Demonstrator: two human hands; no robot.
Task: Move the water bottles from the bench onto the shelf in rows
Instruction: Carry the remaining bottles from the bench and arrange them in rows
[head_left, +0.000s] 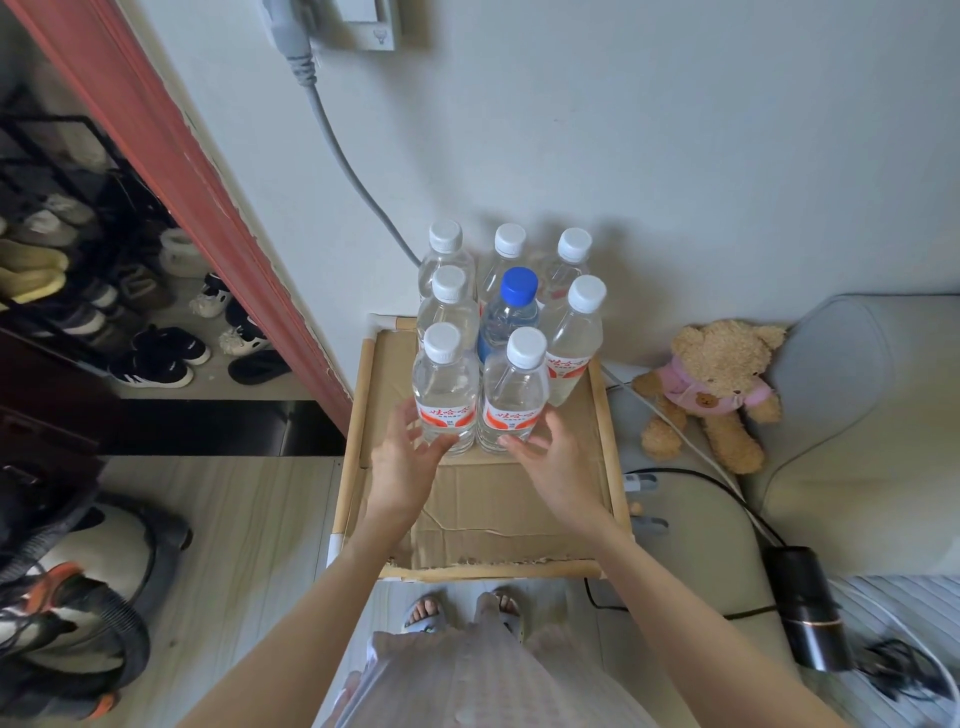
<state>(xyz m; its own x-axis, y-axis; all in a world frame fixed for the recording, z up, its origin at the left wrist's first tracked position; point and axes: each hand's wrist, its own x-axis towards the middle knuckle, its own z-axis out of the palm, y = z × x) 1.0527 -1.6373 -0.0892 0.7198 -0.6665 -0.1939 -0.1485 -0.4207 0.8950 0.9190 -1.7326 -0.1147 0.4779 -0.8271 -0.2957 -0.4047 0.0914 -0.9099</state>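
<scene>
Several clear water bottles with white caps stand in rows on a cardboard-lined wooden shelf (605, 431), pushed towards the wall. One blue-capped bottle (511, 312) stands in the middle of the group. The two nearest bottles are the front left bottle (445, 387) and the front right bottle (514, 397), both with red and white labels. My left hand (402, 457) is spread open just in front of the front left bottle, fingertips at its base. My right hand (556, 462) is open in front of the front right bottle, fingers near its base. Neither hand holds anything.
A teddy bear (711, 389) leans on a grey cushioned seat at the right, with cables and a black cylinder (808, 608) nearby. A shoe rack (78, 270) stands behind a red door frame at the left. A backpack (67, 613) lies on the floor.
</scene>
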